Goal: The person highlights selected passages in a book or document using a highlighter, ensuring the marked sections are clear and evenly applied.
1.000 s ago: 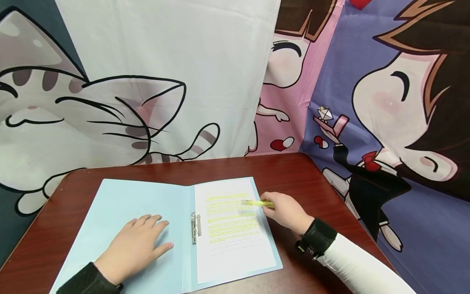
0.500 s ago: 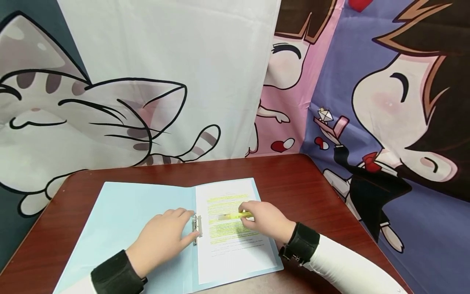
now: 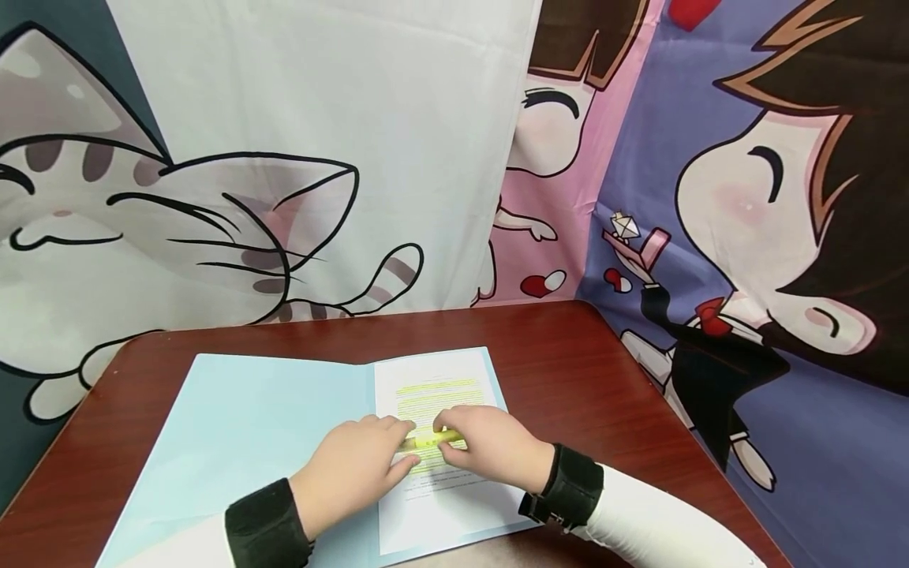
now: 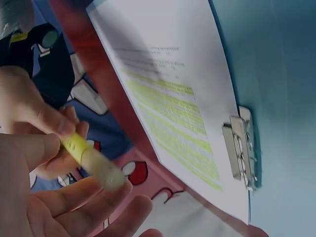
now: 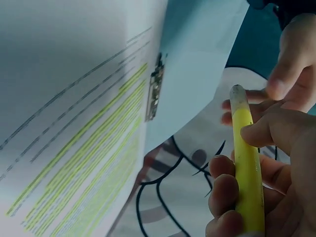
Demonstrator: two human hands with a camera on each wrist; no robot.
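An open light-blue folder [image 3: 248,410] lies on the red-brown table [image 3: 568,355]. Clipped to its right side is a printed sheet [image 3: 440,371] with yellow highlighted lines. My right hand [image 3: 490,446] grips a yellow highlighter [image 3: 429,442] over the sheet, its pale capped end [image 5: 237,94] pointing left. My left hand [image 3: 355,465] has come up to that end. The left fingers [image 4: 98,207] lie loosely under the cap [image 4: 106,173]. The left thumb [image 5: 291,54] stands a little apart from the cap in the right wrist view.
The folder's metal clip [image 4: 242,148] sits at the sheet's left edge. Cartoon-printed cloth backdrops [image 3: 284,158] hang close behind and to the right of the table. Bare table shows beyond the folder and to its right.
My left hand slid right, off the folder's left cover and over the clip to the highlighter. My right hand carried the highlighter left and nearer, over the sheet, to meet it.
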